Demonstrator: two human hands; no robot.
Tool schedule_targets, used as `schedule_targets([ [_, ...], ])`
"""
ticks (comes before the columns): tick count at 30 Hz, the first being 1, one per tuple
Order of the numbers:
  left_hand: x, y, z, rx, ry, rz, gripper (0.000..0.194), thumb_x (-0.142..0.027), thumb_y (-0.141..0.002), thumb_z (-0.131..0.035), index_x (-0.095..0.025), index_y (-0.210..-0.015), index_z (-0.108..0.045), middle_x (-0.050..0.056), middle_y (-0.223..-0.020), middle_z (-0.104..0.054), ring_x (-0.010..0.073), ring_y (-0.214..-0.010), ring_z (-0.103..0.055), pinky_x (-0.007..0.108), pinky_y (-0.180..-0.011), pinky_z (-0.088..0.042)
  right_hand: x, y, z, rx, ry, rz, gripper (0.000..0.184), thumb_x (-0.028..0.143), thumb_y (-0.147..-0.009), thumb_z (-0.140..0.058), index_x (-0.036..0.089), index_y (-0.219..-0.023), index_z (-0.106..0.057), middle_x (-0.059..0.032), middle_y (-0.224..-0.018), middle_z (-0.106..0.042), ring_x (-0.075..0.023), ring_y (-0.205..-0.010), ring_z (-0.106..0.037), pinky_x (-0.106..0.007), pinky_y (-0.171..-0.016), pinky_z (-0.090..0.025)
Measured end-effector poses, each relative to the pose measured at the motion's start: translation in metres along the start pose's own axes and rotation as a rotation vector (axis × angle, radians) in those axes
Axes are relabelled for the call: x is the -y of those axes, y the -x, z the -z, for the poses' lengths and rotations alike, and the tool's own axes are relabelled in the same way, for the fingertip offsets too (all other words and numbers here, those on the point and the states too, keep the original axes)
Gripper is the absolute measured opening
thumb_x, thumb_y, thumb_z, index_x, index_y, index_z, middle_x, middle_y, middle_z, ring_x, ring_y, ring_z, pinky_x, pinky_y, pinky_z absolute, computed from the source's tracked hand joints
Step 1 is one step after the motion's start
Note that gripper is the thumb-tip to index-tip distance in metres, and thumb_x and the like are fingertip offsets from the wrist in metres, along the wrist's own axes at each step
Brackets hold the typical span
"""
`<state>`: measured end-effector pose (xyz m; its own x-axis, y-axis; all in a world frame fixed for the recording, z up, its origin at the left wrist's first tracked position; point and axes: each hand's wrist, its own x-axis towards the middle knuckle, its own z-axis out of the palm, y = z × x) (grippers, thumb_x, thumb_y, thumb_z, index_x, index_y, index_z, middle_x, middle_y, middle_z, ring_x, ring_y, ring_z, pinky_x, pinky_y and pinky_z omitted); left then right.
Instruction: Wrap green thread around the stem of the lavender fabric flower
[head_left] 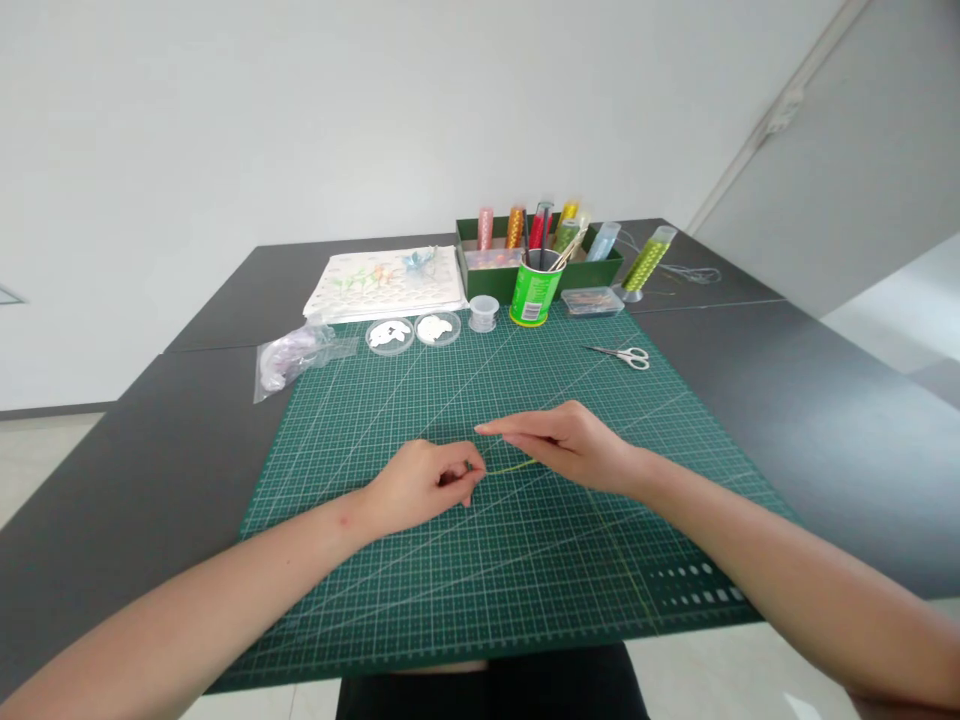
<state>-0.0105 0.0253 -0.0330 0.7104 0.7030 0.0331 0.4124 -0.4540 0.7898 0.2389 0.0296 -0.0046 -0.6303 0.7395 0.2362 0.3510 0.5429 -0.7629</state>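
Observation:
My left hand (431, 485) is closed in a pinch above the green cutting mat (420, 580). Between its thumb and fingertips is the end of a thin yellow-green thread (511, 468). The thread runs right and passes out of sight beneath my right hand (566, 440). That hand hovers with its fingers stretched out straight, their tips close to the knuckles of my left hand. Whether the thread touches the right palm is hidden. Farther up the mat lie small scissors (630, 356) with white handles, the blades pointing left.
Along the mat's far edge stand two dishes of white pieces (390, 335), a clear lidded tub (484, 313), a green can (534, 295) of tools and a clear case (592, 302). Behind are a green box (480, 282) of thread spools and a white board (382, 300). A plastic bag (289, 357) lies left.

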Motion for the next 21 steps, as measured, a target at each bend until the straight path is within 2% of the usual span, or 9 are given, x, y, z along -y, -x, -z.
schedule_targets([
  [4,-0.002,0.003,0.0,0.034,0.099,-0.037,0.013,-0.025,-0.099,-0.057,-0.021,-0.092,-0.067,-0.003,-0.068,-0.077,0.0082,-0.047,-0.059,0.018,-0.047,-0.038,-0.009,-0.002,0.004,0.017,0.028,-0.033,0.038,0.028,-0.106,-0.048,0.018,-0.132,-0.074,0.0077,-0.052,-0.039,-0.0081,-0.047,-0.025,-0.024,-0.046,-0.02],
  [9,-0.008,0.004,0.0,0.007,0.351,0.031,0.017,-0.031,-0.098,-0.058,-0.019,-0.088,-0.064,0.0,-0.065,-0.075,0.0074,-0.042,-0.054,0.017,-0.044,-0.038,-0.026,-0.005,0.002,0.069,0.005,-0.103,0.037,0.026,-0.104,-0.049,0.018,-0.128,-0.076,0.0065,-0.055,-0.046,-0.008,-0.05,-0.028,-0.022,-0.049,-0.025],
  [12,-0.006,0.001,0.001,-0.094,0.49,0.091,0.02,-0.037,-0.097,-0.06,-0.019,-0.087,-0.061,0.0,-0.063,-0.073,0.0072,-0.041,-0.051,0.017,-0.043,-0.039,-0.034,-0.005,-0.003,0.131,0.07,-0.11,0.038,0.025,-0.103,-0.05,0.019,-0.133,-0.074,0.0037,-0.061,-0.061,-0.0083,-0.049,-0.039,-0.021,-0.051,-0.032],
  [14,-0.003,-0.002,0.004,-0.174,0.555,0.104,0.023,-0.04,-0.096,-0.063,-0.019,-0.088,-0.06,0.0,-0.062,-0.072,0.007,-0.04,-0.049,0.018,-0.042,-0.039,-0.035,-0.005,-0.005,0.156,0.127,-0.097,0.04,0.024,-0.103,-0.049,0.022,-0.136,-0.072,-0.0014,-0.079,-0.074,-0.0107,-0.058,-0.055,-0.022,-0.058,-0.042],
  [16,0.0,-0.004,0.007,-0.249,0.585,0.111,0.024,-0.042,-0.095,-0.064,-0.019,-0.089,-0.06,-0.001,-0.061,-0.072,0.0069,-0.039,-0.048,0.018,-0.042,-0.039,-0.035,-0.004,-0.006,0.17,0.217,-0.082,0.039,0.023,-0.103,-0.049,0.025,-0.135,-0.072,-0.004,-0.092,-0.08,-0.0134,-0.068,-0.065,-0.023,-0.065,-0.047],
  [18,0.003,-0.007,0.01,-0.329,0.572,0.126,0.024,-0.042,-0.095,-0.063,-0.019,-0.089,-0.06,-0.001,-0.062,-0.072,0.0068,-0.04,-0.048,0.018,-0.042,-0.039,-0.033,-0.003,-0.007,0.186,0.328,-0.065,0.04,0.021,-0.103,-0.049,0.027,-0.133,-0.074,-0.0022,-0.083,-0.079,-0.0133,-0.062,-0.063,-0.024,-0.063,-0.045],
  [21,0.007,-0.009,0.014,-0.427,0.49,0.162,0.023,-0.041,-0.096,-0.061,-0.019,-0.088,-0.061,-0.001,-0.064,-0.073,0.0068,-0.041,-0.048,0.018,-0.043,-0.04,-0.029,-0.002,-0.008,0.228,0.412,-0.026,0.042,0.017,-0.102,-0.048,0.029,-0.134,-0.073,0.0017,-0.065,-0.072,-0.0115,-0.05,-0.053,-0.024,-0.057,-0.037],
])
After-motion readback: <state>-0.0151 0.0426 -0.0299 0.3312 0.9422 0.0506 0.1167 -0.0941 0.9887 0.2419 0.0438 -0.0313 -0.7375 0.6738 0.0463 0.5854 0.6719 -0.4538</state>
